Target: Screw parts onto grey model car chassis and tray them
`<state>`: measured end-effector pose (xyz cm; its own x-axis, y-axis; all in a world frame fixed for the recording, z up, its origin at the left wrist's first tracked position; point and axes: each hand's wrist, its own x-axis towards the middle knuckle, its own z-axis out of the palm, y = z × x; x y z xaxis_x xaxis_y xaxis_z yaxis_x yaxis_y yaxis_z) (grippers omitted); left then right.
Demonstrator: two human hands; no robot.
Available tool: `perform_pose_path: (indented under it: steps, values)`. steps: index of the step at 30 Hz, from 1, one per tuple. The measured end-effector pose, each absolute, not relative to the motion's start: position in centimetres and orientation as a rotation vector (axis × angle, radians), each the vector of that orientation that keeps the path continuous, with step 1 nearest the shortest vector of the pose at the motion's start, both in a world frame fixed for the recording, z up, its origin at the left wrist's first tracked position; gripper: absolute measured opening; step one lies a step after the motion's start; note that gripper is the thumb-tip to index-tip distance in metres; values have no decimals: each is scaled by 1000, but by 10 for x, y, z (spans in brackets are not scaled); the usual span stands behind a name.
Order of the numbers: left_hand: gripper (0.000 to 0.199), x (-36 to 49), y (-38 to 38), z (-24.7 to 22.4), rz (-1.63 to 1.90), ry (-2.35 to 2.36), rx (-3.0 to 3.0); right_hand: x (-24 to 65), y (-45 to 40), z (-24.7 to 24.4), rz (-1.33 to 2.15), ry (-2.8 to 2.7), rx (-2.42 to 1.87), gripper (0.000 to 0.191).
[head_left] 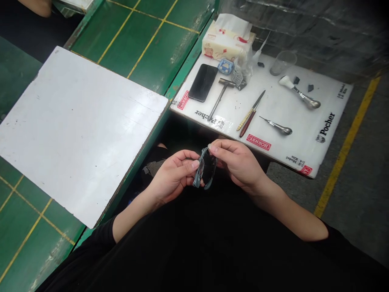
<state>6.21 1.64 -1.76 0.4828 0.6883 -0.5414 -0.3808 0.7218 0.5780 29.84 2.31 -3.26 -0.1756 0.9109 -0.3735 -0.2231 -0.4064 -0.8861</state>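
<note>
The thumb and fingers of each hand, left (174, 174) and right (240, 162), are clamped on a curved grey part (197, 177) – position: just below frame centre. Upper right: a printed white board (304, 125) carries a hammer (225, 82), phone (203, 82) and tissue pack (226, 44). Left: a plain white panel (82, 129) lies on the green table (148, 44).
</note>
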Motion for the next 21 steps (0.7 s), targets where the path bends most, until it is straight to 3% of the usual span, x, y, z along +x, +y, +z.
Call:
perform_pose_path:
  steps: [14, 21]
  values:
    - [67, 49, 19, -23, 721, 990, 696, 320, 27, -26, 1546, -981, -1290, 53]
    - [80, 51, 56, -58, 711, 874, 854, 359, 49, -20, 1642, -1205, -1257, 65]
